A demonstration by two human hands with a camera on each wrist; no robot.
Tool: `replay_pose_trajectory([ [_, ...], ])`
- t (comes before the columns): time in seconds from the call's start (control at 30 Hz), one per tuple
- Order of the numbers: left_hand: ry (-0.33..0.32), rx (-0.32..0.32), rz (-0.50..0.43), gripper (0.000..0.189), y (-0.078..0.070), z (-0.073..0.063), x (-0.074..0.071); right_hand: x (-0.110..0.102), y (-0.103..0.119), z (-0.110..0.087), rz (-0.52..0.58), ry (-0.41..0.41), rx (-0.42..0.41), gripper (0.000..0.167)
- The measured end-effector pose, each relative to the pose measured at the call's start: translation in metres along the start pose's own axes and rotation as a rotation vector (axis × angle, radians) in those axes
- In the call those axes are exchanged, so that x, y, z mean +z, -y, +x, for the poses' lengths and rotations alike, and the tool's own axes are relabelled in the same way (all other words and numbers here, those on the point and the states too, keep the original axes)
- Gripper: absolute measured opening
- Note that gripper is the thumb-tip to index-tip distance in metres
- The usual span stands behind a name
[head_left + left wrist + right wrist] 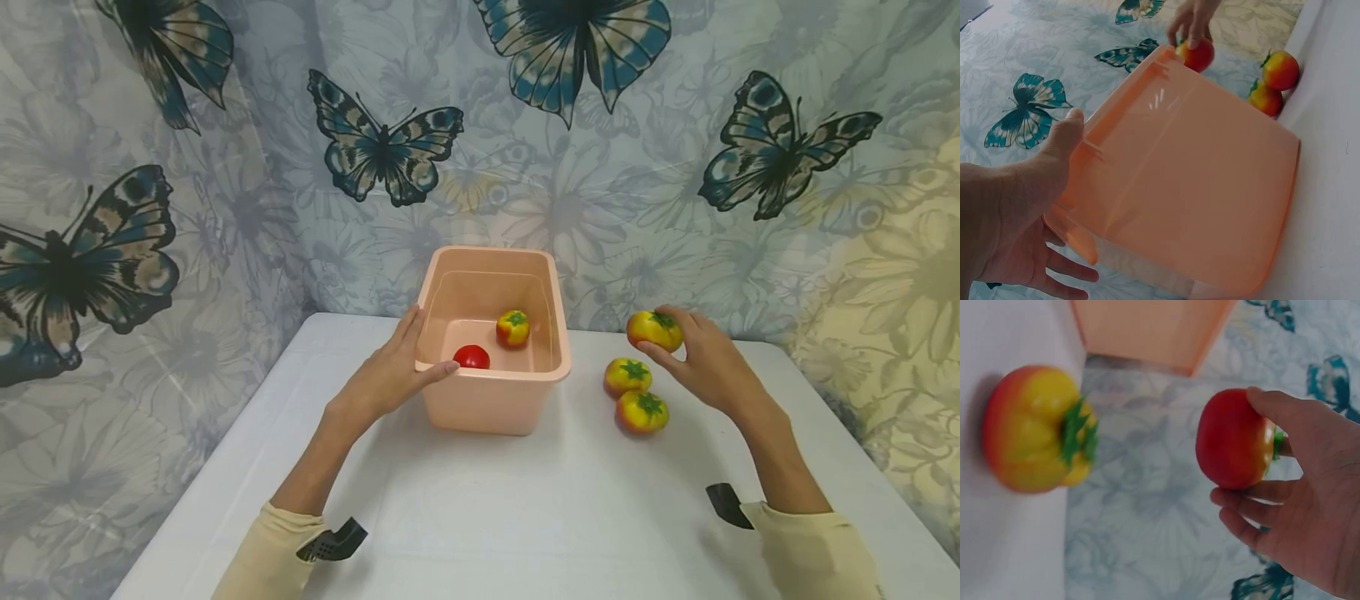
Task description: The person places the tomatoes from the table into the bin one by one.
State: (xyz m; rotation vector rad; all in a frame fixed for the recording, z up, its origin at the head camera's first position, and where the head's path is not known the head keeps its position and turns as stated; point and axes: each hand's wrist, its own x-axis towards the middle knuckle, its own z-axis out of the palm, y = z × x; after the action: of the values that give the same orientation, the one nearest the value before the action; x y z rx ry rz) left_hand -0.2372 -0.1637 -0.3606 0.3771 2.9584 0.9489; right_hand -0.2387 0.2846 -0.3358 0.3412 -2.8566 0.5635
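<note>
My left hand (386,375) rests at the near left corner of a peach plastic bin (487,404), thumb along the front rim and straight fingers along the left side. In the left wrist view, those fingers (1069,265) are spread. Above the table to the bin's right, my right hand (708,367) pinches a red-yellow tomato (648,329) with a green leafy top, between thumb and fingers. Two similar tomatoes, one farther (627,377) and one nearer (642,413), lie just below it. Inside the bin are a red tomato (472,357) and a red-yellow one (513,328).
A white table (480,517) carries everything. Behind and at the sides hangs grey-blue cloth (570,200) printed with flowers and butterflies. A black strap (333,540) shows at the left sleeve, another (729,506) at the right.
</note>
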Motion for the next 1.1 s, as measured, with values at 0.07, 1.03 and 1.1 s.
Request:
replay_pose_trajectory([
  [0.07, -0.005, 0.004, 0.001, 0.124, 0.001, 0.000, 0.000, -0.002, 0.014, 0.002, 0.000, -0.028, -0.024, 0.075],
  [1.03, -0.012, 0.006, 0.019, 0.123, 0.003, 0.001, 0.000, 0.032, 0.109, 0.029, 0.147, 0.077, -0.221, 0.069],
  [1.1, -0.011, 0.006, 0.018, 0.123, 0.003, 0.001, 0.000, 0.029, 0.104, 0.026, 0.126, 0.078, -0.200, 0.070],
])
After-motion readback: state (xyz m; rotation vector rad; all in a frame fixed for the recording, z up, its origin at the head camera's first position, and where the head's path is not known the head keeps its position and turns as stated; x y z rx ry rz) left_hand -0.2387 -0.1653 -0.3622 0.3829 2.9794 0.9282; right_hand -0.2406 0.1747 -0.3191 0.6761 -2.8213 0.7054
